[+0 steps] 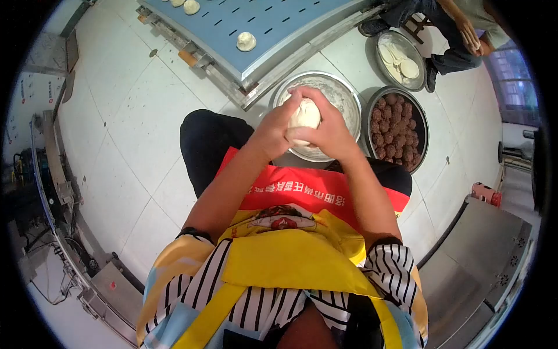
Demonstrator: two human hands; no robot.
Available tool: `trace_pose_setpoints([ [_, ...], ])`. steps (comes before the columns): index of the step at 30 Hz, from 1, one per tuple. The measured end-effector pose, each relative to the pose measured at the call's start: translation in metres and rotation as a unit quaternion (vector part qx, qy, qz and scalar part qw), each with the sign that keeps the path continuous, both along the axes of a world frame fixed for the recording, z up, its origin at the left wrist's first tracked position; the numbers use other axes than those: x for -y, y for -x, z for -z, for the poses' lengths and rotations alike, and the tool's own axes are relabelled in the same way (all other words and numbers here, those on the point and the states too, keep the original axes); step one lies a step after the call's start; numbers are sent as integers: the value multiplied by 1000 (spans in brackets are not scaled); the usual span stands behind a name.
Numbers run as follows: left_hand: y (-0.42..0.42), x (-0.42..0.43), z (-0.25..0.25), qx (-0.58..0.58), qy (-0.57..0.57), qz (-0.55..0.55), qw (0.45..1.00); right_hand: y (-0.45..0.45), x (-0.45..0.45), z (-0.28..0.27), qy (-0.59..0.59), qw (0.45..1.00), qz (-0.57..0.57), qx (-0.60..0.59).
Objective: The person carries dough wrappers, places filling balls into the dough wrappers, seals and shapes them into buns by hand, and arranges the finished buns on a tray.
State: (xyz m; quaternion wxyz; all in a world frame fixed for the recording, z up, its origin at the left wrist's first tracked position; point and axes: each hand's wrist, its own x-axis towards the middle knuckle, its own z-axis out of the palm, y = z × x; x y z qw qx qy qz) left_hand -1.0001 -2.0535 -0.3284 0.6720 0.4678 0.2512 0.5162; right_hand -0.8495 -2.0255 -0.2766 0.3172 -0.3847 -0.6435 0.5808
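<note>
Both my hands are wrapped round a pale ball of dough [304,121], held over a round metal basin [344,96] dusted with flour. My left hand [272,129] grips its left side, and my right hand [330,125] closes on its right side. The fingertips meet near the top of the dough. Just right of the basin, a dark round pan [424,142] holds several brown balls of filling [395,125]. Farther up, another metal bowl [381,68] contains several flat dough rounds [409,68].
At the upper left, a blue slotted tray [261,23] in a metal frame carries several dough pieces, one [246,41] near its front corner. A seated person [459,35] is at the upper right. Metal cabinets [465,250] stand at the right, machinery [64,232] at the left.
</note>
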Motion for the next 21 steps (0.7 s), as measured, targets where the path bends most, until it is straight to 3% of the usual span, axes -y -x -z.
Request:
trace_pose_setpoints([
  [2,-7,-4,2,115,157,3,981,8,-2,21,-152,984,72,55],
  [5,-9,-10,6,328,340,15,881,11,3,9,-163,980,87,80],
  [6,-6,-6,8,167,200,-46,964,10,2,5,-200,974,60,93],
  [7,-1,2,10,-3,50,-103,993,6,-1,1,-237,965,34,106],
  [9,-1,5,19,-168,-108,-169,965,0,-7,-8,-291,945,-16,151],
  [10,-6,2,23,-164,-111,-182,963,-1,-9,-12,-306,934,-38,181],
  [12,-12,-3,21,-59,73,-163,982,-1,-13,-23,-339,902,-70,257],
  [13,-12,-8,-7,46,255,-124,958,0,-12,-31,-358,880,-82,301],
  [14,-12,-12,-23,150,424,-80,890,2,-11,-38,-377,855,-94,344],
  [17,-9,-23,9,198,379,-29,904,8,-9,-54,-362,842,-111,385],
  [21,-6,-45,8,213,381,-55,898,13,-29,-46,-306,865,-122,379],
])
